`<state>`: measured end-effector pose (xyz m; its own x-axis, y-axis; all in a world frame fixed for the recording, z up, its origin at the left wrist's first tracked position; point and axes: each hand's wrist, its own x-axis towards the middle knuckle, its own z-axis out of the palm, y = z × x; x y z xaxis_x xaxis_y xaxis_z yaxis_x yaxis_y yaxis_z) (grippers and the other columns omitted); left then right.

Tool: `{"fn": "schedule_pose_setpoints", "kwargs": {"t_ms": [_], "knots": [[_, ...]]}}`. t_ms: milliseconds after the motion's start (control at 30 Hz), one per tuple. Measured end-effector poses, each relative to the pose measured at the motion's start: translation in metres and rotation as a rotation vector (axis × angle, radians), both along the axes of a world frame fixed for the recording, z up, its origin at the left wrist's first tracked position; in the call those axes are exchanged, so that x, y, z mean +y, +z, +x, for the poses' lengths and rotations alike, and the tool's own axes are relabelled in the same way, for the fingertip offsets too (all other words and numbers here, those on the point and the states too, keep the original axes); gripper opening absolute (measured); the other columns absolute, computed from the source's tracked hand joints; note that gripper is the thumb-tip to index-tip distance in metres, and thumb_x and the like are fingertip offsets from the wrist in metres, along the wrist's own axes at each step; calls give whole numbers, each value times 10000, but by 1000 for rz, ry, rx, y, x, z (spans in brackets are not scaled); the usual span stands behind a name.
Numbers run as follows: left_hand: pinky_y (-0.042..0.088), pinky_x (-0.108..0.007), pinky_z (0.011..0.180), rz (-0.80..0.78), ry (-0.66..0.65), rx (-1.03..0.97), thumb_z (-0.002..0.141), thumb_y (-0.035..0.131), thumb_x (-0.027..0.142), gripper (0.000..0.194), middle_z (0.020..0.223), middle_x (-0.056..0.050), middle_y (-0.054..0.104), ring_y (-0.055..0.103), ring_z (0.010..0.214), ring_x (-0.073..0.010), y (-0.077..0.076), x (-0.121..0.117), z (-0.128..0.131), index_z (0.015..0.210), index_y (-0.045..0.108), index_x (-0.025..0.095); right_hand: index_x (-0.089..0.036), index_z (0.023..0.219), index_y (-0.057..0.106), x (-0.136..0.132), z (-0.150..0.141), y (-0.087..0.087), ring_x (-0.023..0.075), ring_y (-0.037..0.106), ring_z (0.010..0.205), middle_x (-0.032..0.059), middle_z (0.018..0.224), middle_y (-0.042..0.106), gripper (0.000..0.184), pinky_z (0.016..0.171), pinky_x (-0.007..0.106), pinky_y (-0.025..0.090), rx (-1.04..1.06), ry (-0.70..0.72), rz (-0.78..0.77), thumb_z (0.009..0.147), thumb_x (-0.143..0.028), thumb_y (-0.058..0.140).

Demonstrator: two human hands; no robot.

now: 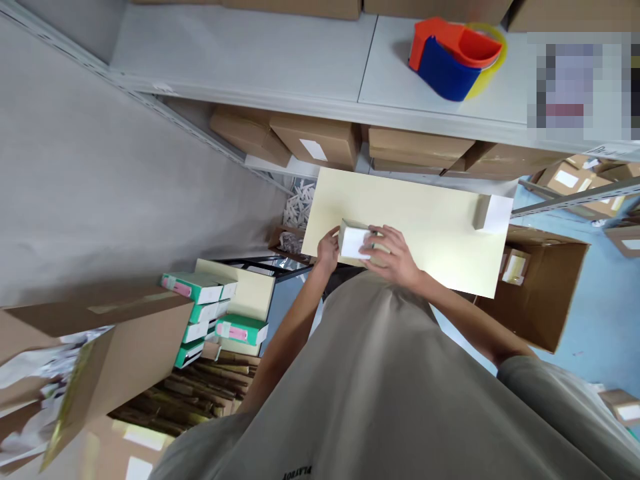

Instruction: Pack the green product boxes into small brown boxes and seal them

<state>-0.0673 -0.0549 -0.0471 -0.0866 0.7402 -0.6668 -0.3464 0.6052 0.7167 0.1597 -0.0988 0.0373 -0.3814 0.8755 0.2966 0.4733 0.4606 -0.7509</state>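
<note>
A small white box (353,244) is between my two hands, over the near edge of the pale yellow tabletop (430,230). My right hand (393,257) grips its right end, with fingers spread across the top and front. At its left end, my left hand (328,250) is closed, fingertips against the side; part of those fingers is hidden. A second white box (495,214) stands near the tabletop's right end.
A shelf (250,53) beyond the table bears a red and blue tape dispenser (450,60). Cardboard boxes (320,140) fill the level below. An open carton (555,287) stands right of the table. Green-and-white boxes (200,313) are stacked at left, beside another open carton (135,353).
</note>
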Motion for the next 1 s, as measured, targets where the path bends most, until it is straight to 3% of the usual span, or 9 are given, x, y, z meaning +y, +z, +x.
{"fn": "schedule_pose_setpoints", "kwargs": {"t_ms": [133, 233, 367, 467, 600, 733, 833, 1000], "knots": [[562, -305, 954, -21, 59, 16, 655, 868, 164, 525, 854, 13, 767, 712, 838, -144, 0, -42, 1, 1170, 782, 216, -383, 1163, 839, 39, 3, 3, 343, 724, 1320, 62, 1300, 791, 214, 1209, 599, 552, 208, -185, -99, 1020, -518, 755], [546, -306, 952, 46, 25, 82, 650, 933, 195, 449, 917, 9, 792, 706, 890, -164, 9, -58, 6, 1081, 813, 225, -353, 1134, 827, 80, 9, -6, 330, 716, 1283, 70, 1258, 779, 355, 1172, 551, 579, 312, -268, -163, 1008, -671, 730], [536, -295, 882, 199, -49, 247, 673, 1021, 290, 340, 923, -12, 786, 694, 903, -189, 33, -52, 7, 953, 840, 220, -292, 1103, 800, 134, 14, -48, 288, 735, 1196, 61, 1191, 790, 632, 1088, 462, 623, 428, -353, -294, 949, -887, 651], [508, -276, 789, 308, -88, 330, 677, 1061, 325, 333, 859, -8, 738, 675, 847, -174, 52, -30, 8, 860, 811, 203, -241, 971, 767, 150, 7, -92, 263, 756, 1051, 56, 1039, 798, 780, 981, 420, 661, 465, -389, -509, 885, -995, 590], [507, -267, 760, 394, -69, 296, 696, 1073, 389, 410, 848, 0, 730, 678, 812, -156, 61, 10, 13, 913, 784, 197, -217, 851, 718, 119, -18, -134, 235, 758, 816, 70, 887, 785, 797, 842, 408, 682, 478, -421, -970, 842, -1007, 614], [512, -266, 757, 403, -65, 292, 722, 1055, 467, 451, 855, -15, 740, 670, 792, -152, 53, 35, 14, 937, 771, 191, -215, 919, 740, 76, -34, -145, 233, 793, 777, 103, 961, 828, 676, 871, 397, 684, 557, -358, -1273, 887, -886, 657], [525, -264, 771, 371, -88, 261, 715, 1056, 475, 461, 862, -20, 738, 688, 830, -167, 45, 34, 11, 954, 770, 204, -217, 1018, 748, 62, -21, -145, 220, 804, 803, 113, 1130, 835, 665, 902, 395, 680, 583, -402, -1293, 900, -864, 651], [539, -293, 833, 267, -285, 181, 698, 1053, 300, 383, 996, -52, 796, 710, 888, -193, 26, 8, 19, 1000, 832, 219, -278, 1017, 626, 42, 39, -146, 202, 768, 892, 66, 1249, 779, 662, 910, 408, 683, 622, -611, -1150, 802, -893, 743]]}}
